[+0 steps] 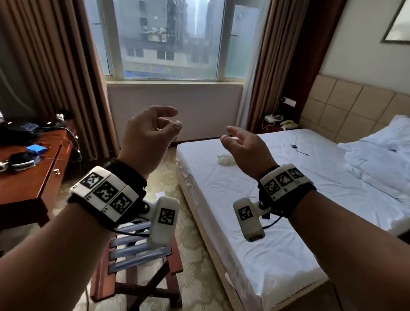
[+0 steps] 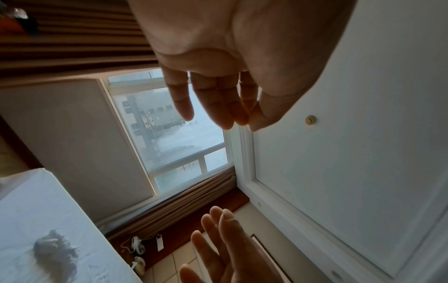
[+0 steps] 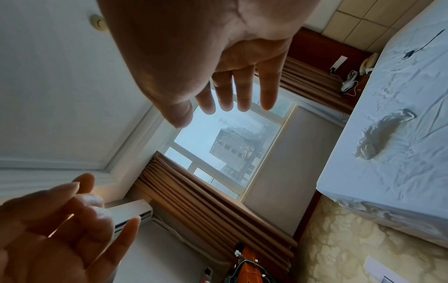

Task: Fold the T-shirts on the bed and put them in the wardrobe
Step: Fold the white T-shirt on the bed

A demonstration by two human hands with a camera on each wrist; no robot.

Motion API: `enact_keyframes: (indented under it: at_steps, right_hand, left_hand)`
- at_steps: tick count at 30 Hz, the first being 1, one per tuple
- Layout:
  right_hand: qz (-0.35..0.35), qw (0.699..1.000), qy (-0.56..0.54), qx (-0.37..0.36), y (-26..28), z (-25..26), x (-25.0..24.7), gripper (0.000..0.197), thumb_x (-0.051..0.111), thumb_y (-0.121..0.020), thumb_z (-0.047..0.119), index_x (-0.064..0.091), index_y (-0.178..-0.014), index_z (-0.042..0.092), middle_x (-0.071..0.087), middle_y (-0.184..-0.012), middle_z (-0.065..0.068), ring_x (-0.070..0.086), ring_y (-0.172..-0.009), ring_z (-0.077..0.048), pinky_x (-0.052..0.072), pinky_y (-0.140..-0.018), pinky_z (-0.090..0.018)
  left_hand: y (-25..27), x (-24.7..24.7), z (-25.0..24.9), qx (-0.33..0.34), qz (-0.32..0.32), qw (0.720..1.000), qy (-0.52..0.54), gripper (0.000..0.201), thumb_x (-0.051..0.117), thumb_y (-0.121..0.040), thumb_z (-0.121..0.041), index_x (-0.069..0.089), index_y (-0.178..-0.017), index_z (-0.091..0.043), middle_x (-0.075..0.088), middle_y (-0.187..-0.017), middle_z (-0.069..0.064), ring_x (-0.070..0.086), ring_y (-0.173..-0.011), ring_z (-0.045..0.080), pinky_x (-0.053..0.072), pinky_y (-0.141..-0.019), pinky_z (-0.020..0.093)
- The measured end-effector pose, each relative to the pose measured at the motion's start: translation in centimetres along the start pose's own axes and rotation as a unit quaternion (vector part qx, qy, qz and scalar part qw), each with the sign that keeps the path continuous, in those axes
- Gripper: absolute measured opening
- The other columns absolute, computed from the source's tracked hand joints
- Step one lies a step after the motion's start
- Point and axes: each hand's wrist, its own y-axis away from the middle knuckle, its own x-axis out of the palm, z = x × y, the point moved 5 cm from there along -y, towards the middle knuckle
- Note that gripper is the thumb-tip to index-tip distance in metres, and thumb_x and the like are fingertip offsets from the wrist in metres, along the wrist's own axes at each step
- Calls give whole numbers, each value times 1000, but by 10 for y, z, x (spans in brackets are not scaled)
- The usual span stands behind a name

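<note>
Both my hands are raised in front of me, palms facing each other, and hold nothing. My left hand [image 1: 169, 120] [image 2: 218, 114] has loosely curled fingers. My right hand [image 1: 233, 137] [image 3: 218, 107] is relaxed, above the near left part of the bed [image 1: 272, 211]. A small crumpled white piece [image 1: 225, 159] [image 3: 380, 134] [image 2: 55, 250] lies on the white sheet just beyond my right hand. White cloth [image 1: 382, 161] is heaped near the headboard; I cannot tell whether it is T-shirts or bedding. No wardrobe is in view.
A wooden desk [image 1: 24, 182] with cables and small items stands at the left. A folding luggage rack [image 1: 137, 252] sits below my left wrist. Patterned carpet [image 1: 197, 261] runs between rack and bed. A small dark item with a cable [image 1: 295, 147] lies on the sheet.
</note>
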Motion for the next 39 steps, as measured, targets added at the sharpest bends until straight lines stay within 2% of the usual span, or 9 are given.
enact_keyframes:
  at_steps: [5,9,14,18,21,25,31,35,39]
  right_hand:
    - [-37,999,20,31,-68,-42,-4,49,61,-99,39,57,-143,17,65,-135,-4,60,-125,-16,44,-110,-37]
    - [-65,996,31,58,-131,-66,-5,49,60,-99,40,57,-142,18,65,-134,-4,60,-124,-15,44,-110,-37]
    - [-83,993,46,74,-203,-96,-3,49,59,-100,39,55,-144,19,64,-136,-1,58,-122,-11,44,-108,-32]
    - [-68,991,49,106,-238,-139,11,49,60,-99,38,55,-144,20,62,-140,-4,58,-129,-16,44,-111,-37]
    - [-60,989,41,126,-271,-178,15,49,61,-99,38,55,-144,20,62,-140,-3,57,-130,-16,44,-111,-39]
    - [-47,988,43,141,-321,-227,14,49,60,-99,39,54,-145,20,60,-143,-1,56,-131,-17,44,-112,-40]
    - [-50,986,43,151,-396,-290,2,50,59,-100,38,54,-145,18,59,-143,-3,57,-129,-18,43,-111,-39]
    - [-41,983,43,177,-419,-327,-1,50,58,-100,38,53,-146,19,58,-145,0,56,-130,-17,42,-112,-38]
    - [-42,980,42,190,-445,-352,-11,50,58,-99,39,53,-145,19,59,-144,-1,56,-129,-17,42,-113,-39]
  left_hand:
    - [-69,42,41,2,34,999,24,17,74,-84,-19,71,-99,-25,69,-77,1,67,-73,17,58,-89,53]
    - [-142,65,74,2,51,998,40,18,72,-77,-28,72,-95,-29,70,-76,-1,68,-73,16,59,-86,48]
    - [-221,102,118,-17,77,993,82,17,71,-80,-21,71,-96,-24,69,-76,1,66,-71,15,58,-85,45]
    - [-255,141,160,-41,105,991,75,14,73,-83,-13,71,-95,-20,71,-79,5,66,-70,15,58,-80,38]
    - [-286,171,195,-56,108,990,66,12,72,-87,-12,73,-93,-22,73,-80,3,67,-70,13,58,-77,33]
    - [-326,213,232,-79,111,990,47,11,71,-89,-10,73,-96,-18,72,-80,2,66,-70,12,56,-72,24]
    - [-389,276,277,-82,116,990,22,13,70,-89,-8,73,-93,-20,71,-81,3,64,-71,12,53,-70,22]
    - [-409,312,310,-102,123,987,2,12,69,-89,-8,73,-100,-13,70,-82,6,63,-69,11,53,-69,22]
    - [-432,341,331,-107,137,985,-19,12,70,-89,-8,72,-94,-17,68,-76,2,60,-65,8,50,-66,21]
